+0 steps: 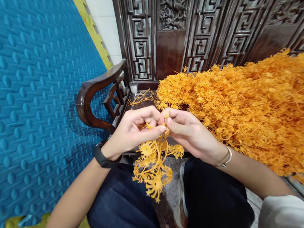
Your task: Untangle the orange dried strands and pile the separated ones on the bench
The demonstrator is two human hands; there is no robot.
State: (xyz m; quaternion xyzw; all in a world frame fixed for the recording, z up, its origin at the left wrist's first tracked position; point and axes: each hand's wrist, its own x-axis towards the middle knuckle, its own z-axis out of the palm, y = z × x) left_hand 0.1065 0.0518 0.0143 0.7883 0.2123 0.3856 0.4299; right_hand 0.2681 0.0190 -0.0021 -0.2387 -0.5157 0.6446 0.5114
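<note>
Between my two hands, over my lap, hangs an orange plastic flower spray with several small spoked blossoms on thin stems. My left hand pinches its upper end between thumb and fingers. Fingertips of my right hand are closed at the same spot, gripping a small yellow-orange piece of the spray. The two hands meet there, and the exact joint between the parts is hidden by the fingers. Just beyond my right hand lies a big heap of similar orange plastic sprays.
A dark carved wooden bench back rises behind the heap, with a curved armrest at left. On the seat are a small clear cup and some loose orange stems. Blue foam matting covers the left side.
</note>
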